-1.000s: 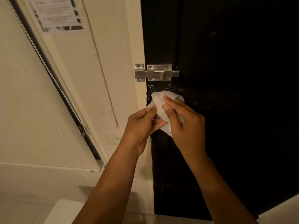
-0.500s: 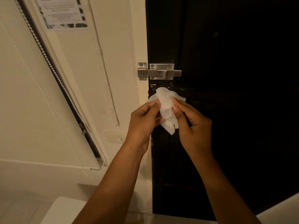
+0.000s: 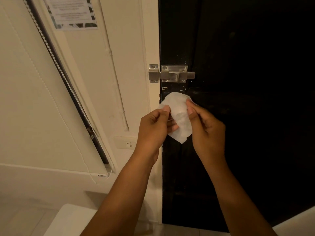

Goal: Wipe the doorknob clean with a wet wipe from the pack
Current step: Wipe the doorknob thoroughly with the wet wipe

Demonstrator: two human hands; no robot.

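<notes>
A white wet wipe [image 3: 179, 116] hangs crumpled between both hands in front of the black door [image 3: 247, 116]. My left hand [image 3: 153, 128] pinches its left edge with thumb and fingers. My right hand [image 3: 206, 128] pinches its right edge. The wipe and hands sit just below a silver slide bolt [image 3: 172, 73] that bridges door and frame. No doorknob shows; the wipe and hands cover the part of the door behind them. The wipe pack is out of view.
The cream door frame [image 3: 151, 40] stands left of the door. A wall switch [image 3: 127, 142] is left of my left hand. A roller blind with bead chain [image 3: 51, 53] and a paper notice [image 3: 71, 12] fill the left wall. A white surface [image 3: 68, 220] lies below.
The hands have drawn slightly apart, spreading the wipe wider between them. The view has shifted a little, so door and bolt sit further right in the frame.
</notes>
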